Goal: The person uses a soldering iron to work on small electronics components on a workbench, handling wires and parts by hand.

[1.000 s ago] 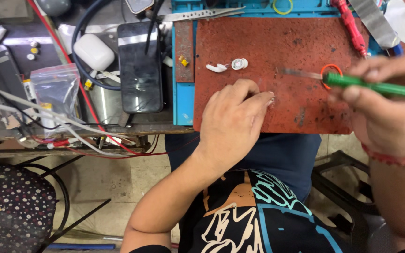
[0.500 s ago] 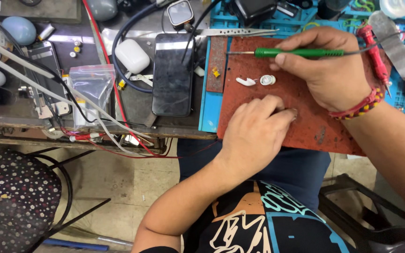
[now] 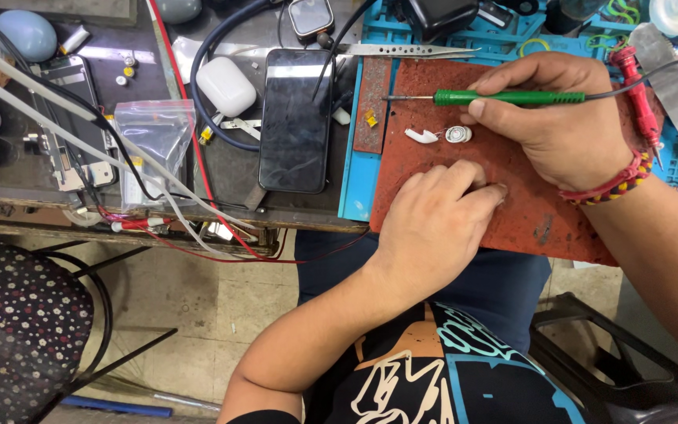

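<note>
Fingers [image 3: 476, 106] of rt hand [image 3: 559, 118] clamped on green soldering iron [image 3: 512, 97], tip shifted left, lft hand [image 3: 433, 228] curled on mat [image 3: 527, 220]

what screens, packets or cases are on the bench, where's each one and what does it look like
Phone: face up left of the red mat, a black rectangle with a dark screen.
Plastic bag: left of the phone, clear, with small parts inside.
Earbud case: at the phone's upper left, white and rounded, shut.
Small screen: above the phone at the top edge, squarish with a dark face.
</note>
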